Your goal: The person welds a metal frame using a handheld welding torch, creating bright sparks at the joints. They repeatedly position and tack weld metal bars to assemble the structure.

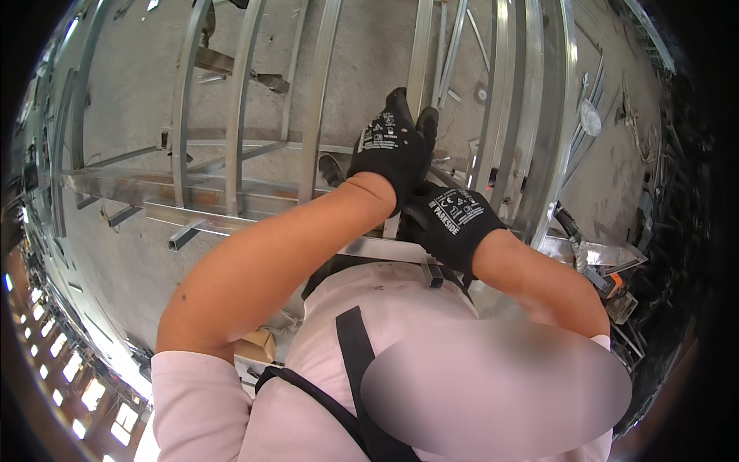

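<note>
Both of my hands wear black work gloves with white print. My left hand (392, 146) is closed around a square metal tube (420, 61) that runs away from me across the frame. Close to my body, my right hand (450, 219) curls at the near end of that same tube, its fingertips partly hidden. Just below it lies a metal crossbar (377, 248) in front of my waist. Left of my left hand, a parallel metal bar (321, 85) belongs to the frame.
More parallel bars (237, 115) stand to the left, joined by a long rail (123, 185). Wide metal profiles (531, 100) lie to the right. An orange-and-black tool (612, 286) sits by my right elbow. A cardboard box (258, 345) is below my left arm. Metal scraps litter the concrete floor.
</note>
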Demonstrator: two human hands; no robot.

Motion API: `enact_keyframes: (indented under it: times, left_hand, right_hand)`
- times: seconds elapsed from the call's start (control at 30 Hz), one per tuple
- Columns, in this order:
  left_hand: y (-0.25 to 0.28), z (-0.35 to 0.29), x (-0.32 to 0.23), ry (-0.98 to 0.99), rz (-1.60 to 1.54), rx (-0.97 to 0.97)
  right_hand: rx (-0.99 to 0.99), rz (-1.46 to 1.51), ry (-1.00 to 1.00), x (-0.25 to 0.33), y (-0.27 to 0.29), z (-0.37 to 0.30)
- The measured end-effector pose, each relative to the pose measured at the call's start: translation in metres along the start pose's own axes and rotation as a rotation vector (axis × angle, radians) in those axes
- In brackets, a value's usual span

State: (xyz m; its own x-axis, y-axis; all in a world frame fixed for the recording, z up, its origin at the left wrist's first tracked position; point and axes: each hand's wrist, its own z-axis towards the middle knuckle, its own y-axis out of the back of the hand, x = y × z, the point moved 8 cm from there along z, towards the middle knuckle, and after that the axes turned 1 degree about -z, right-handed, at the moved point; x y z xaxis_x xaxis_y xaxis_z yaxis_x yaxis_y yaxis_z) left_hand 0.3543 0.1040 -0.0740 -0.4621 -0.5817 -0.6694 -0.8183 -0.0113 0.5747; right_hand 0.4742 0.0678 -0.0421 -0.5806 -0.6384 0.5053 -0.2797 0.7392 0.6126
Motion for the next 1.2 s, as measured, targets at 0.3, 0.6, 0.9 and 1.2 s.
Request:
enact_keyframes:
  times: [0.3, 0.6, 0.9, 1.2]
  left_hand:
    - [0.005, 0.005, 0.009, 0.028, 0.01, 0.07]
    - [0.004, 0.001, 0.003, 0.028, -0.002, 0.076]
    - [0.005, 0.001, 0.002, 0.021, 0.072, 0.059]
    - [0.01, 0.01, 0.003, 0.177, 0.149, 0.344]
  right_hand:
    - [-0.077, -0.039, 0.049, 0.007, 0.005, -0.005]
    - [-0.034, -0.083, 0.026, 0.008, 0.003, -0.001]
    - [0.003, -0.101, 0.0, 0.006, -0.002, 0.0]
    - [-0.073, -0.11, 0.022, 0.01, 0.003, -0.002]
